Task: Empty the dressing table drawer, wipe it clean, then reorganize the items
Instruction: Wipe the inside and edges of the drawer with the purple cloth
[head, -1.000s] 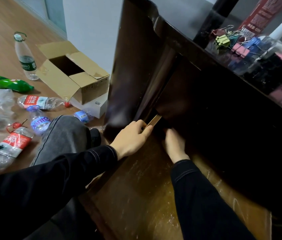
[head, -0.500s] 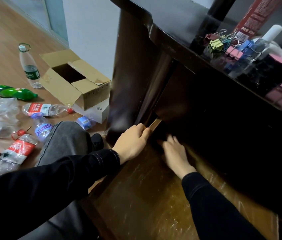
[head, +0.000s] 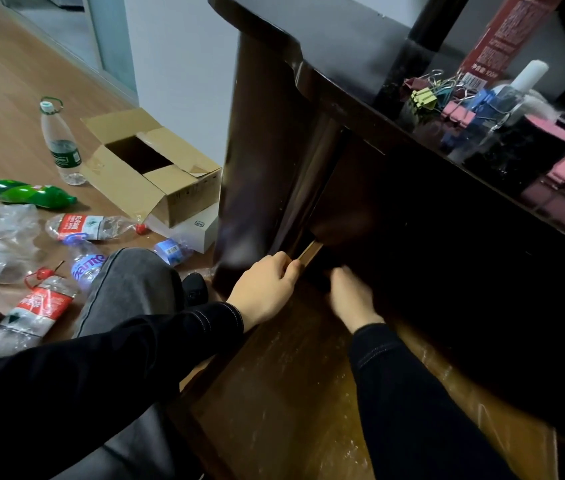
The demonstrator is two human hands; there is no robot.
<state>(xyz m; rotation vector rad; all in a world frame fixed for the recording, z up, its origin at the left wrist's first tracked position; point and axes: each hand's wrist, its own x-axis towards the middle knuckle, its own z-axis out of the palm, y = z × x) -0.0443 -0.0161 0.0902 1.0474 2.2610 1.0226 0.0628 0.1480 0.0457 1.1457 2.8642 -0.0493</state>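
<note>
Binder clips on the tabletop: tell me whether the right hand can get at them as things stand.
Probably not directly. The right hand lies inside the drawer beneath the tabletop, and the binder clips sit on top above it. It would likely have to draw back out first.

Drawer [head: 291, 410] floor is lying bare from centre toward 6 o'clock, and a grip is getting free passage there. Toward 12 o'clock the dressing table surface [head: 343, 39] is overhanging the drawer's back, leaving only a low dark gap. The right grip [head: 350, 299] is filling that gap, fingers blurred. The left grip [head: 263, 292] is holding the drawer's left wall at 10 o'clock, blocking that edge. At 2 o'clock binder clips [head: 426, 95] and a clear bottle [head: 513, 98] are crowding the surface. At 9 o'clock plastic bottles [head: 90, 226] and a cardboard box [head: 177, 188] are cluttering the floor.
</note>
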